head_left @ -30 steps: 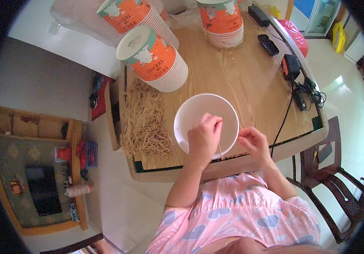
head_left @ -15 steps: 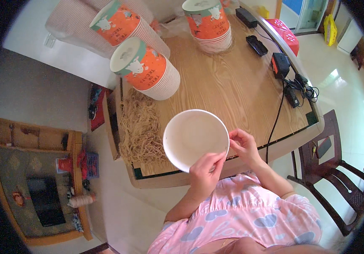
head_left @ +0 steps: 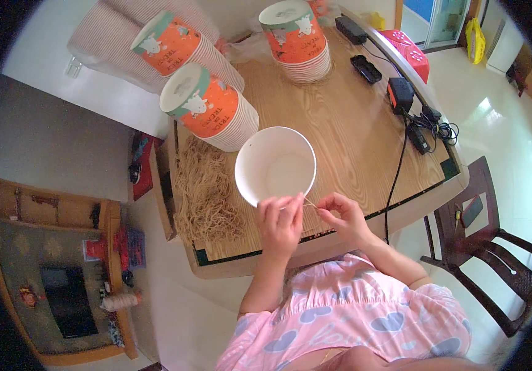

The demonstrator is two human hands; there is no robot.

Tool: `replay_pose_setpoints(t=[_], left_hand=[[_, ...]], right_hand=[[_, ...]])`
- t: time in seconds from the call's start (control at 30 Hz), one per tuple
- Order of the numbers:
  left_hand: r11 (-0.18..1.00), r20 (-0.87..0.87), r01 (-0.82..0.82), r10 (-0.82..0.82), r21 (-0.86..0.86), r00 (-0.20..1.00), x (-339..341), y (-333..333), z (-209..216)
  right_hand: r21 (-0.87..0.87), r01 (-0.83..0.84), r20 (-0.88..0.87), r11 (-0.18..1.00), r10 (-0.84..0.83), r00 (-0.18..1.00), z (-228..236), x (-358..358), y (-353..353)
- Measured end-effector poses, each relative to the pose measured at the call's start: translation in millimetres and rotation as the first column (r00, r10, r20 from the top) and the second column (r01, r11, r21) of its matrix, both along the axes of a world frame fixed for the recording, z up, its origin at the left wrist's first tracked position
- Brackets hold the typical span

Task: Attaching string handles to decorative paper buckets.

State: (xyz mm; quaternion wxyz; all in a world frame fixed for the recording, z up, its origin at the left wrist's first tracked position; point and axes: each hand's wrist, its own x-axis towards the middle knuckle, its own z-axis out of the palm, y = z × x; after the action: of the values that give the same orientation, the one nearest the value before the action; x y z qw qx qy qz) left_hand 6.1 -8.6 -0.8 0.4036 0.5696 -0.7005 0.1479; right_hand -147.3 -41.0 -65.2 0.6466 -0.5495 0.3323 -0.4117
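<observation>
A white paper bucket point(head_left: 281, 162), its open mouth facing me, is just beyond my hands at the near part of the table. My left hand point(head_left: 279, 226) is closed at its near rim, fingertips pinched around a thin tan string point(head_left: 310, 203). The string stretches across a short gap to my right hand point(head_left: 342, 216), whose thumb and forefinger pinch its other side. Whether my left fingers also grip the rim is hidden. A loose pile of similar tan strings point(head_left: 204, 191) lies left of the bucket.
Stacks of upside-down orange printed buckets stand at the far left point(head_left: 210, 111) and far middle point(head_left: 297, 46) of the wooden table point(head_left: 352, 148). Black adapters point(head_left: 400, 96) and tangled cables point(head_left: 442, 133) line the right edge. A dark wooden chair point(head_left: 485, 247) stands at the right.
The bucket has moved away from me and tilted. My hands have drawn slightly apart, and the string now shows stretched between them.
</observation>
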Motion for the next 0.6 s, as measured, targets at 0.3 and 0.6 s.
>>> replay_pose_setpoints(t=[0.3,0.6], left_hand=[[0.951,-0.63,-0.049,0.241,0.306,0.738,-14.6,54.6,-39.8],[0.822,-0.972,0.567,0.173,0.053,-0.159,-10.4,35.4,-37.1]], right_hand=[[0.041,-0.047,-0.004,0.998,0.047,0.999,3.9,8.0,-6.3],[0.047,-0.124,-0.033,0.991,0.126,0.991,-2.4,1.4,-0.3]])
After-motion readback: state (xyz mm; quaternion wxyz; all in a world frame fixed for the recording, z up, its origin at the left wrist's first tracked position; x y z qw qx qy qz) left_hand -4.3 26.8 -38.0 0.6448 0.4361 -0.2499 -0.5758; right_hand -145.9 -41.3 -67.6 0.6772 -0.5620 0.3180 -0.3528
